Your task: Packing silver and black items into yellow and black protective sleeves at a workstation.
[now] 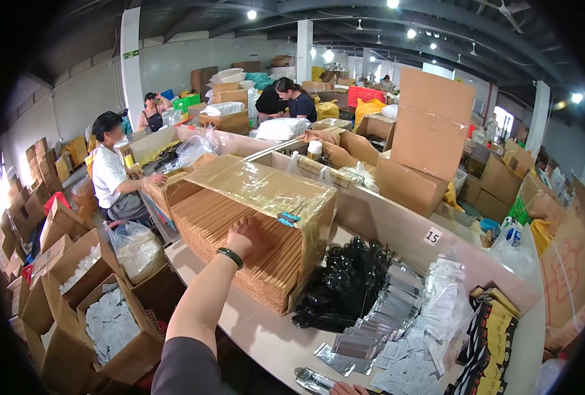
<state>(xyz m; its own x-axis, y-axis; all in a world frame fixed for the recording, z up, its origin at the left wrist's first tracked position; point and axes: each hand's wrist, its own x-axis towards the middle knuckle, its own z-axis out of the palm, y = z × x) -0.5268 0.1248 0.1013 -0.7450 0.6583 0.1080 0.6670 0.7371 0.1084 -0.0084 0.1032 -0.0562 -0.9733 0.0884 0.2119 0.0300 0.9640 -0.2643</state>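
My left hand point(242, 237), with a dark bracelet at the wrist, reaches into an open-sided carton point(263, 184) laid on the bench. Its fingers are spread over the tightly packed flat brown cardboard pieces point(216, 214), with nothing lifted. A blue clip point(289, 219) sits on the carton's upper edge. Only some fingers of my right hand point(348, 389) show at the lower edge, beside a silver metal tool point(314, 380); whether they grip anything is cut off. Nearby lie black plastic-wrapped items point(351, 276), clear flat packets point(391, 299) and small white slips point(404, 359).
Yellow-and-black packages point(493, 342) line the bench's right end. A low partition point(398, 220) runs behind, with a tall carton point(430, 125) beyond it. Open boxes of white slips point(114, 322) stand lower left. A co-worker in white point(111, 174) works across the left side.
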